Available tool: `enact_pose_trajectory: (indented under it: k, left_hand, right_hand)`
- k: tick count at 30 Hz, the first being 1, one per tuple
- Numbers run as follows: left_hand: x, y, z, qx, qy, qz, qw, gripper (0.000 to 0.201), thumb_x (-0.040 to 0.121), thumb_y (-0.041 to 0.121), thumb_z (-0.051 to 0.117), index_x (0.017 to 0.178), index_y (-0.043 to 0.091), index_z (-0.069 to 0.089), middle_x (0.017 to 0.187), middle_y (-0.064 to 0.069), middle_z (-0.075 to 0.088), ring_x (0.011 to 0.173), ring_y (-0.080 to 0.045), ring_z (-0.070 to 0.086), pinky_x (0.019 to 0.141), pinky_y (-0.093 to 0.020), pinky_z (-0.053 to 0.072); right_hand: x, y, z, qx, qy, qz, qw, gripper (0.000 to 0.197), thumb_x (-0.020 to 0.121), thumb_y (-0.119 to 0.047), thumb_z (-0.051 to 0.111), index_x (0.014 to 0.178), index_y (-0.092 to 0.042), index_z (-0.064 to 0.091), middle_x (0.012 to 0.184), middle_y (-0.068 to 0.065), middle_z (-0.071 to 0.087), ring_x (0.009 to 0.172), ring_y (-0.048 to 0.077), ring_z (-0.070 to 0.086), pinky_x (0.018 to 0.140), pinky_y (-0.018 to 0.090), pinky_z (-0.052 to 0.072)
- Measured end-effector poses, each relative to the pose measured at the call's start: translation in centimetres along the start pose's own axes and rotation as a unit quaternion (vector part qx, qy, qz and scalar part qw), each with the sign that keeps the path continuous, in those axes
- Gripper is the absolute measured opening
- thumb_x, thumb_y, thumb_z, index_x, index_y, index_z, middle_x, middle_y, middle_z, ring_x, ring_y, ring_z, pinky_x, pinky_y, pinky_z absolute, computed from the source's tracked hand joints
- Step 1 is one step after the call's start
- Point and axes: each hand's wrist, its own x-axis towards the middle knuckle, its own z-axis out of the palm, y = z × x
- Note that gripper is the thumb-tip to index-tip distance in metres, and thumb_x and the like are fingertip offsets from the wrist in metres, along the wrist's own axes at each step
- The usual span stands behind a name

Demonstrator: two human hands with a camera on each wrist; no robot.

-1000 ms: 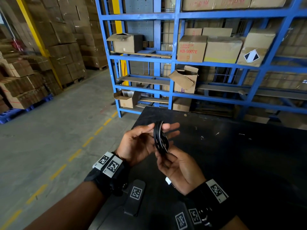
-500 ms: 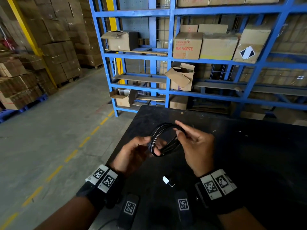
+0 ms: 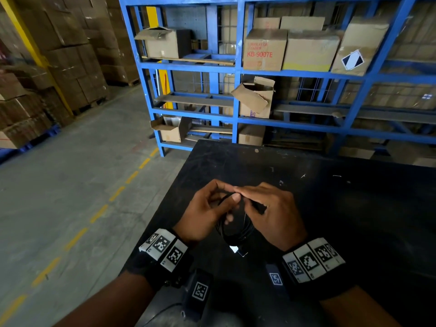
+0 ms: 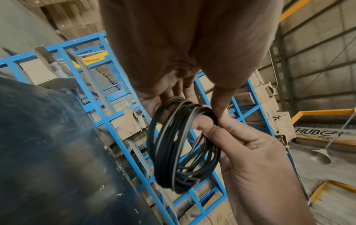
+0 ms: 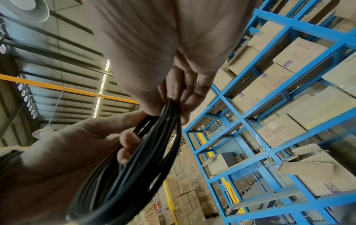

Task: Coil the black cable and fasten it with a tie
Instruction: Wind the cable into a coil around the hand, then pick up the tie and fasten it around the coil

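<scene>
The black cable (image 3: 236, 228) is wound into a small coil of several loops and hangs between my two hands above the black table (image 3: 354, 208). My left hand (image 3: 232, 193) pinches the top of the coil with thumb and forefinger. My right hand (image 3: 245, 199) meets it there, its fingers curled round the same bundle. The left wrist view shows the coil (image 4: 163, 159) hanging from both hands. In the right wrist view the strands (image 5: 134, 167) run between my right fingers (image 5: 185, 97). No tie is plainly visible. A small white piece (image 3: 234, 249) lies under the coil.
Two black marker-tagged devices (image 3: 199, 291) (image 3: 274, 277) lie at the table's near edge. The table's left edge drops to a concrete floor (image 3: 70, 185). Blue racks (image 3: 236, 74) with cardboard boxes stand behind the table.
My right hand has come from under the coil to over its top, beside the left. The coil has turned and now hangs lower, with both hands closed together on its upper part.
</scene>
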Motion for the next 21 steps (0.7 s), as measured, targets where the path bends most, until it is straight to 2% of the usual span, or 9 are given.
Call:
enact_pose_trajectory:
  k: [3, 5, 7, 9, 11, 13, 15, 18, 21]
  left_hand:
    - [0.2, -1.2, 0.3, 0.035, 0.003, 0.025, 0.999, 0.016, 0.099, 0.009, 0.064, 0.108, -0.003, 0.061, 0.077, 0.005, 0.073, 0.061, -0.001, 0.063, 0.057, -0.016, 0.049]
    - [0.3, -1.8, 0.4, 0.054, 0.008, 0.040, 0.998, 0.012, 0.099, 0.005, 0.063, 0.105, -0.005, 0.062, 0.075, 0.012, 0.073, 0.065, 0.003, 0.065, 0.060, -0.014, 0.050]
    - [0.3, -2.4, 0.6, 0.037, 0.019, 0.044, 0.998, 0.011, 0.099, 0.004, 0.062, 0.103, -0.007, 0.062, 0.074, 0.012, 0.071, 0.065, 0.004, 0.063, 0.061, -0.013, 0.049]
    - [0.2, -3.0, 0.8, 0.004, 0.036, 0.042, 0.998, 0.010, 0.098, 0.005, 0.064, 0.100, -0.005, 0.061, 0.075, 0.009, 0.068, 0.065, 0.003, 0.061, 0.061, -0.014, 0.047]
    - [0.0, -3.6, 0.8, -0.045, 0.044, 0.021, 0.998, 0.011, 0.095, 0.011, 0.067, 0.096, 0.001, 0.061, 0.073, 0.007, 0.067, 0.063, 0.000, 0.059, 0.059, -0.016, 0.045]
    - [-0.2, -4.3, 0.6, -0.088, 0.033, -0.015, 0.995, 0.012, 0.089, 0.015, 0.066, 0.094, 0.005, 0.061, 0.067, 0.004, 0.063, 0.057, -0.003, 0.055, 0.054, -0.018, 0.041]
    - [-0.6, -5.4, 0.2, -0.083, 0.005, -0.041, 0.996, 0.012, 0.092, 0.014, 0.066, 0.098, 0.005, 0.061, 0.065, 0.004, 0.062, 0.056, -0.004, 0.053, 0.052, -0.017, 0.039]
    - [-1.7, -7.4, -0.1, -0.056, -0.036, -0.067, 0.996, 0.007, 0.100, 0.002, 0.059, 0.103, -0.005, 0.060, 0.063, 0.007, 0.065, 0.053, 0.000, 0.055, 0.050, -0.011, 0.040]
    - [-3.0, -9.5, -0.4, -0.074, -0.061, -0.121, 0.988, 0.009, 0.097, 0.003, 0.063, 0.099, -0.005, 0.060, 0.061, 0.002, 0.064, 0.047, -0.001, 0.049, 0.046, -0.011, 0.035]
  right_hand:
    - [-0.9, 0.6, 0.8, 0.007, -0.014, 0.020, 1.000, 0.037, 0.085, -0.003, 0.073, 0.120, -0.013, 0.075, 0.094, 0.004, 0.079, 0.077, 0.012, 0.072, 0.067, 0.031, 0.063]
    - [-1.6, 1.0, 1.3, 0.043, -0.004, 0.059, 0.997, 0.036, 0.087, -0.007, 0.074, 0.122, -0.014, 0.074, 0.098, 0.003, 0.079, 0.083, 0.008, 0.074, 0.073, 0.026, 0.063]
    - [-2.3, 1.3, 1.6, 0.116, 0.027, 0.123, 0.985, 0.032, 0.086, -0.009, 0.078, 0.118, -0.014, 0.076, 0.106, 0.001, 0.080, 0.095, 0.005, 0.075, 0.084, 0.021, 0.061]
    - [-2.7, 1.3, 2.2, 0.224, 0.054, 0.196, 0.953, 0.027, 0.084, -0.007, 0.081, 0.111, -0.012, 0.079, 0.106, -0.001, 0.080, 0.099, 0.006, 0.076, 0.087, 0.023, 0.060]
    - [-3.2, 1.2, 3.1, 0.324, 0.083, 0.256, 0.907, 0.025, 0.081, 0.000, 0.081, 0.104, -0.008, 0.080, 0.097, 0.003, 0.082, 0.090, 0.016, 0.080, 0.082, 0.027, 0.062]
    - [-3.9, 1.1, 4.0, 0.374, 0.107, 0.291, 0.874, 0.024, 0.078, 0.006, 0.081, 0.101, -0.001, 0.079, 0.091, 0.010, 0.082, 0.081, 0.026, 0.081, 0.077, 0.031, 0.064]
    - [-5.1, 1.2, 4.9, 0.390, 0.111, 0.306, 0.861, 0.024, 0.077, 0.008, 0.081, 0.100, 0.001, 0.079, 0.090, 0.012, 0.082, 0.077, 0.028, 0.081, 0.075, 0.032, 0.065]
    - [-7.5, 1.4, 6.2, 0.384, 0.089, 0.312, 0.865, 0.023, 0.077, 0.007, 0.083, 0.099, 0.000, 0.080, 0.091, 0.008, 0.083, 0.077, 0.020, 0.080, 0.073, 0.024, 0.062]
    - [-10.7, 1.4, 7.8, 0.394, 0.072, 0.347, 0.848, 0.023, 0.076, 0.006, 0.083, 0.096, -0.006, 0.081, 0.091, 0.005, 0.083, 0.080, 0.017, 0.080, 0.074, 0.020, 0.060]
